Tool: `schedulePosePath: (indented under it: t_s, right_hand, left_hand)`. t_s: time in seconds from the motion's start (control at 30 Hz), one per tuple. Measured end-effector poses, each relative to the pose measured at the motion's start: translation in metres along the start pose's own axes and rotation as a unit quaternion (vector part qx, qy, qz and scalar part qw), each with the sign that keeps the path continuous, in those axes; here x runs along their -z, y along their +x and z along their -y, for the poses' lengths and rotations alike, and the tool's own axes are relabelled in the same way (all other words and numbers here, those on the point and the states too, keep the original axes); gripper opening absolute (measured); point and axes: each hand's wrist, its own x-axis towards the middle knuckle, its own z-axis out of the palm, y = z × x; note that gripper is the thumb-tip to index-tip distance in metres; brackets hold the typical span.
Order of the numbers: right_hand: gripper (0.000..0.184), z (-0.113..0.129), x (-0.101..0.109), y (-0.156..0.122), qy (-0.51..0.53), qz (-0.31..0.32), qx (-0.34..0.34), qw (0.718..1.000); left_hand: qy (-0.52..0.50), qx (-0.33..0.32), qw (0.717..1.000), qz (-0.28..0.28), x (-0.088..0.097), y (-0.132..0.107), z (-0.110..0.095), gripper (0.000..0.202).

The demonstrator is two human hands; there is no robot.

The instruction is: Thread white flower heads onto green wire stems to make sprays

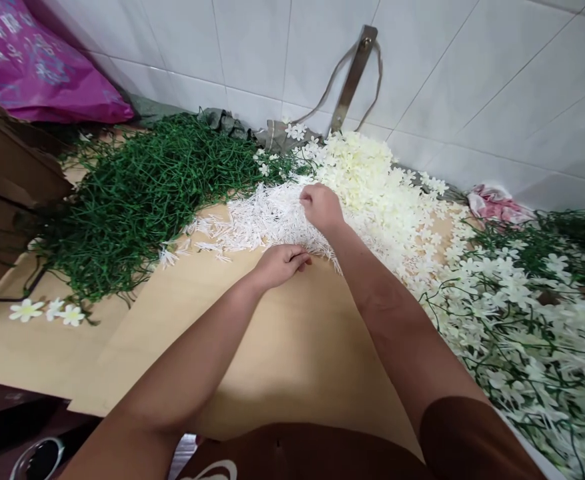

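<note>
My left hand (283, 265) rests low over the cardboard at the front edge of a pile of thin white plastic stamens (267, 210). Its thumb and fingers are pressed together, and whatever they may hold is too small to name. Above that same pile is my right hand (322, 207), its fingers curled in a pinch; their contents are hidden. Loose pale yellow-white artificial petals (359, 163) are heaped just behind and to the right of it. To the left lies a big tangle of green plastic stems (147, 187).
Assembled white flowers on green stems (512, 313) spread along the right side. Three flowers (47, 311) lie at left on the cardboard surface (282, 353). A purple bag (47, 67), a cardboard box (7, 153), a metal bar (355, 77) and a pink-white cloth (497, 203) stand or lie around the edges.
</note>
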Motion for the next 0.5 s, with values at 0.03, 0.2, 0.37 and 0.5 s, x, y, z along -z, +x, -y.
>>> schedulePosePath:
  t_s: [0.03,0.2,0.37,0.5]
  right_hand:
    - [0.013,-0.003,0.005,-0.001,0.019,-0.009,-0.005,1.000]
    - [0.008,-0.012,0.035,-0.029,0.079,-0.058,0.002,0.995]
    - [0.010,0.004,0.038,-0.078,0.039,0.068,0.067,0.995]
    - [0.009,0.014,0.026,-0.097,0.047,0.069,0.116,0.990]
  left_hand:
    - [-0.004,0.001,1.000,0.000,0.000,0.001,0.000,0.032]
    - [-0.131,-0.008,0.987,-0.091,-0.002,0.006,0.003,0.019]
    - [-0.288,-0.007,0.939,-0.188,-0.003,0.007,0.000,0.020]
    - [-0.298,0.027,0.934,-0.197,-0.002,0.007,-0.003,0.013]
